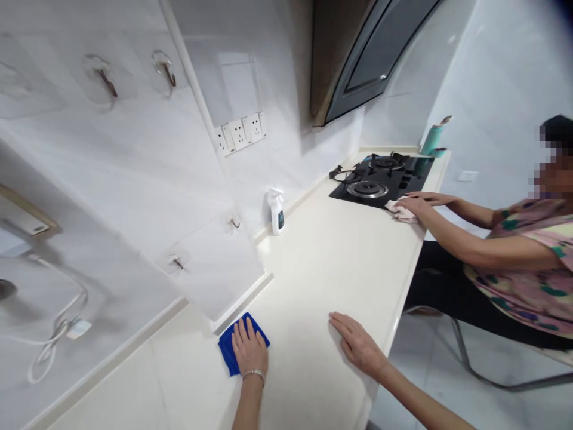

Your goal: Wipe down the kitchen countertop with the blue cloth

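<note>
A folded blue cloth [227, 356] lies on the pale countertop [331, 257], against the corner of the wall upstand. My left hand [250, 349] holds it down against the surface, palm down with its fingers stretched over it; a bracelet circles the wrist. Farther right, my right hand [358, 343] rests flat on the bare counter near its front edge. That hand is open, fingers extended, with nothing in it. The underside of the cloth is hidden by my palm.
A white spray bottle [277, 212] stands by the wall. Beyond it are a black gas hob [380, 179] and a range hood [376, 54]. A seated person [514, 245] at right presses a pale cloth [401, 210] beside the hob. Green containers [432, 140] stand at the far end.
</note>
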Demonstrator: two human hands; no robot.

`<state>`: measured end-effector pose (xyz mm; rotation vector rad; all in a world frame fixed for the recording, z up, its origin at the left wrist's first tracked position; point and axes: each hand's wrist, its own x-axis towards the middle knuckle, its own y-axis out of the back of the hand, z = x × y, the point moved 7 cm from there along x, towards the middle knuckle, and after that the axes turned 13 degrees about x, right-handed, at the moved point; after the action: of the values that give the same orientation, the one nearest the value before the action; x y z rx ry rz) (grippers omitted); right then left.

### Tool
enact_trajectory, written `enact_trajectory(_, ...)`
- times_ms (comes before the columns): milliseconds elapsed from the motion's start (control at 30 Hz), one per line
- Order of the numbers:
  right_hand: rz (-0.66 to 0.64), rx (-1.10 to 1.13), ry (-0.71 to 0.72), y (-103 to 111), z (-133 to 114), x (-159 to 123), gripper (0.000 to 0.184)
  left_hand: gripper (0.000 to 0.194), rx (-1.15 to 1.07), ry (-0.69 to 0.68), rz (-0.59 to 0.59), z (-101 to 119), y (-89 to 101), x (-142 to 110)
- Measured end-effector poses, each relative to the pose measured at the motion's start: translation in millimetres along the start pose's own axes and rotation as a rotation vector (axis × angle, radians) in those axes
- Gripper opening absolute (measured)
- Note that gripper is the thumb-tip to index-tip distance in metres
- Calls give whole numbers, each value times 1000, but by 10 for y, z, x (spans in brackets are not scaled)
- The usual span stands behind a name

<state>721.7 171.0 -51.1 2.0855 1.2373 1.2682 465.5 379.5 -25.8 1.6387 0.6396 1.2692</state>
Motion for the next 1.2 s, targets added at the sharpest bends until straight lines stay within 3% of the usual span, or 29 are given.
enact_trajectory(233,-25,21,7,19,-32,19,69,53,-7,50,-42,285,-13,168)
enact_trajectory(467,-21,24,2,41,-31,37,71,52,-17,0,-40,954,-183,548)
enact_trajectory(633,-38,44,-8,29,-18,36,72,51,20,38,-46,1398,-252,766)
enact_trajectory(833,-46,17,-28,39,-40,61,74,54,-8,-55,-164,1853,-310,948)
enact_trajectory(1000,-47,0,-1,27,10,-24,70,60,-52,-137,-247,1824,-314,853)
enact_trajectory(1200,-53,22,19,-42,122,-152,61,86,-145,-283,-357,1419,-107,184)
